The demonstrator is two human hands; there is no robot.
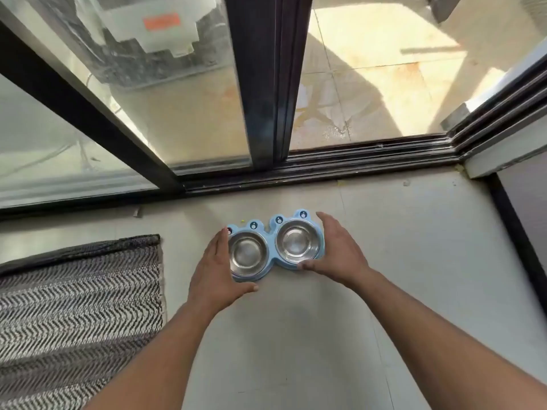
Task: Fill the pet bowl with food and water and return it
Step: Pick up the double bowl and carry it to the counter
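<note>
A light blue double pet bowl [271, 250] lies on the pale floor near a sliding door. Its holder has frog-eye bumps along the far edge and carries two round steel bowls, both empty and dry. My left hand [217, 266] is against the holder's left end, fingers straight and thumb spread below the near edge. My right hand [336, 248] cups the right end, thumb touching the near edge. Both hands flank the holder with fingers apart; the holder rests on the floor.
The black sliding door track [325, 165] runs across just beyond the bowl, with the door frame [268, 78] upright above it and a sunlit tiled balcony outside. A grey zigzag mat [77, 315] lies to the left. A dark wall edge [515, 232] bounds the right.
</note>
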